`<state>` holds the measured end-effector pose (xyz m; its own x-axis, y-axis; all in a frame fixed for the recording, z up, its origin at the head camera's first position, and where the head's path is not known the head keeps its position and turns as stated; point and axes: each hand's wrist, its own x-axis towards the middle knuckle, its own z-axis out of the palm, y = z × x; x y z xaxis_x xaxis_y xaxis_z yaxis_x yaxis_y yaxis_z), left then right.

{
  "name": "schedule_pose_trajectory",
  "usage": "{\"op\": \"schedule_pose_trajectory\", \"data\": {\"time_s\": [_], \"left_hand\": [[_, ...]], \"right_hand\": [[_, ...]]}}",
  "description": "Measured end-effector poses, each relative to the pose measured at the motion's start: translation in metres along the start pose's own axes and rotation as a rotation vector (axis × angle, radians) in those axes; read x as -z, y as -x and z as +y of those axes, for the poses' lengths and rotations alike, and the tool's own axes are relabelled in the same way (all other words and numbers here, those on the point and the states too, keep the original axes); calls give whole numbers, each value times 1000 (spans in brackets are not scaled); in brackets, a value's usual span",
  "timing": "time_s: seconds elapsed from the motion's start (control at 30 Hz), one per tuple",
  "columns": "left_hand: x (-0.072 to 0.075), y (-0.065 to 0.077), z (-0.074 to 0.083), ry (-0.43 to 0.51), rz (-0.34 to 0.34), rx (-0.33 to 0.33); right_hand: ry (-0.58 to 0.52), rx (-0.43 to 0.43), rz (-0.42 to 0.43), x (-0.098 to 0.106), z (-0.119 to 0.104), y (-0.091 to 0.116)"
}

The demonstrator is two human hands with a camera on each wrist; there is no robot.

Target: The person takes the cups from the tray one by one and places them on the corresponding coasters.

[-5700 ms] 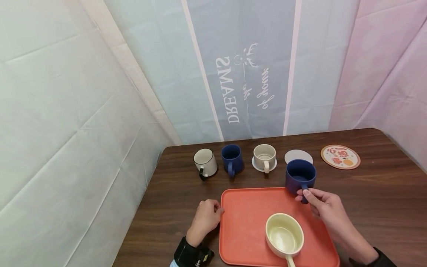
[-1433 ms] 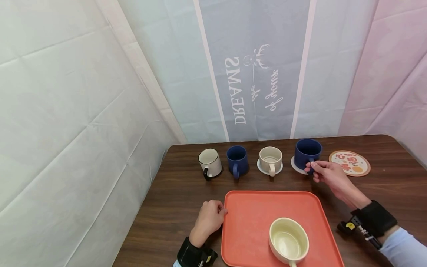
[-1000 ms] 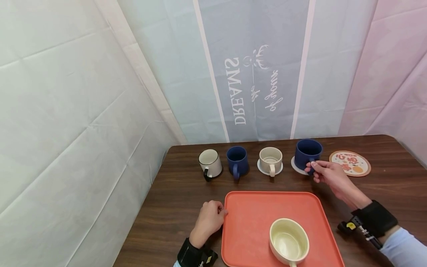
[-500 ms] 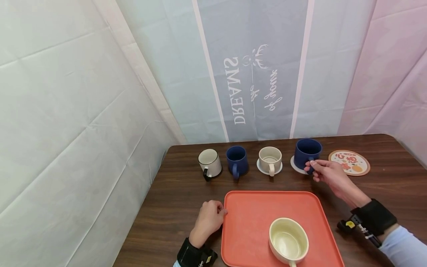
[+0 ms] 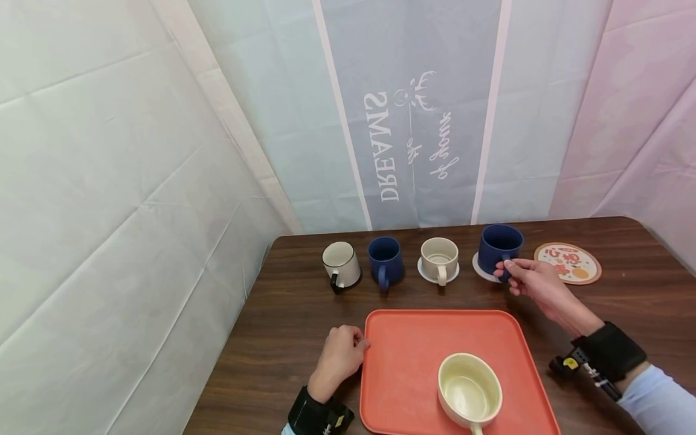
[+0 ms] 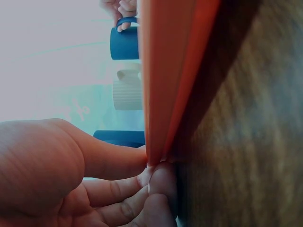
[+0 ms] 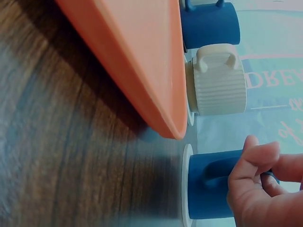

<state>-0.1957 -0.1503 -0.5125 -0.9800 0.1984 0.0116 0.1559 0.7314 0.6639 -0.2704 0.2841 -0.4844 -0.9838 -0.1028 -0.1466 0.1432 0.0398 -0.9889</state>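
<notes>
My right hand pinches the handle of a dark blue mug at the back right. The mug stands upright on a round white coaster, which it partly covers. At the left side of an orange-red tray, my left hand pinches the rim; in the left wrist view the thumb lies on one side of the edge and curled fingers on the other. A pale yellow bowl with a handle sits on the tray, near its front right.
Left of the held mug, in a row, stand a ribbed cream cup on a white coaster, another blue mug and a white mug with a black handle. A patterned round coaster lies to the right. Cloth hangs behind the table.
Since the oldest frame, my right hand has carried the blue mug from over the tray's far right corner back onto the white coaster. Over the last second, the hands stay put.
</notes>
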Motion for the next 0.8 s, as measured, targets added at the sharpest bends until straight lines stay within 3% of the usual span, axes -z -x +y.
{"op": "schedule_pose_trajectory", "data": {"time_s": [0.2, 0.4, 0.5, 0.57, 0.63, 0.7, 0.8], "left_hand": [[1, -2, 2, -6, 10, -2], [3, -3, 2, -13, -1, 11], [5, -2, 1, -15, -5, 17], [5, -1, 1, -14, -4, 15], [6, 0, 1, -14, -11, 23], [6, 0, 1, -9, -17, 31], [5, 0, 0, -9, -27, 45]], "right_hand": [[218, 51, 46, 2, -4, 3], [576, 223, 241, -1, -11, 25], [673, 287, 296, -7, -15, 41], [658, 260, 246, -10, -18, 53], [613, 196, 141, -14, -21, 66], [563, 132, -13, -15, -21, 78], [428, 115, -315, -16, -15, 93]]}}
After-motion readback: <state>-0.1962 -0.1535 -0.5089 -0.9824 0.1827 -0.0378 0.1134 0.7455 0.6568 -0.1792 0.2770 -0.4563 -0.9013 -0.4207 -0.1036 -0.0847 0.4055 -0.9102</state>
